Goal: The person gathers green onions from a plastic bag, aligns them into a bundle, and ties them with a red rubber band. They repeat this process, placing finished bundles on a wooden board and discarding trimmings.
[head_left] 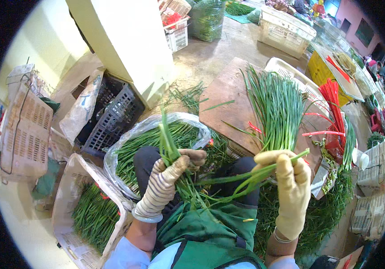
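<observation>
In a striped glove, my left hand point(170, 176) grips a small bunch of Chinese chives point(168, 144), stalk ends up, the leaves trailing down over my lap. My right hand point(285, 188), in a pale yellow glove, pinches a few chive stalks point(259, 174) between thumb and fingers. Their leaves stretch left toward the bunch over the green apron point(219, 225). Just beyond the right hand, a large pile of chives point(276, 111) lies on a brown board point(222, 117), white stalk ends toward me. A short red tie point(254, 127) lies beside that pile.
At left are a plastic bag of chives point(159, 134), a pale crate point(78, 168) with tied bunches and a black crate point(111, 117). Red ties point(335, 107) stand in a red basket point(334, 143) at right. Leaf scraps point(327, 215) heap by my right arm; a wall column point(135, 40) rises ahead.
</observation>
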A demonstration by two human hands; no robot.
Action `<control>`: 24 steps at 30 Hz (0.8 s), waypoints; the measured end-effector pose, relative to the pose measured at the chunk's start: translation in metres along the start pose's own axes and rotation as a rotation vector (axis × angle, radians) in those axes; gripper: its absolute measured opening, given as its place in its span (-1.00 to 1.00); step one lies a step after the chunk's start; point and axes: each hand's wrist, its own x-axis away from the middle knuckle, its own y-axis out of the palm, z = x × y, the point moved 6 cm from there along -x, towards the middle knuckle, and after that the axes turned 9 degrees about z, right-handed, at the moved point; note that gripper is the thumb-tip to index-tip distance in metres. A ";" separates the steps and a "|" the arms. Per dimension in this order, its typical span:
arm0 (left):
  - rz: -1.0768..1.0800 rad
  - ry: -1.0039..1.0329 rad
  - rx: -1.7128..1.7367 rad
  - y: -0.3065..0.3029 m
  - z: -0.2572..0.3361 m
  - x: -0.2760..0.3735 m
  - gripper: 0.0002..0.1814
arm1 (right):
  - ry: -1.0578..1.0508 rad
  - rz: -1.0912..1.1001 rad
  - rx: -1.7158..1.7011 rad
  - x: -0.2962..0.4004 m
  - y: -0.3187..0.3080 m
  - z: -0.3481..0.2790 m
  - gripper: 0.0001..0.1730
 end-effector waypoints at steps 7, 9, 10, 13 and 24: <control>-0.195 -0.022 -0.049 0.074 -0.005 0.020 -0.70 | -0.499 0.001 0.392 0.003 0.024 -0.009 -0.79; -0.198 -0.180 0.007 0.069 -0.014 0.019 -0.73 | -0.494 -0.088 0.413 0.007 0.014 0.000 -0.85; -0.232 -0.154 -0.004 0.068 -0.013 0.018 -0.78 | -0.372 -0.089 0.382 0.011 0.007 0.008 -0.88; -0.402 -0.166 -0.122 0.072 -0.026 0.023 -0.78 | -0.155 -0.166 0.247 0.032 -0.019 0.022 -0.89; -0.402 -0.404 -0.109 0.071 -0.039 0.020 -0.76 | -0.088 0.306 1.483 0.121 -0.193 0.025 -0.60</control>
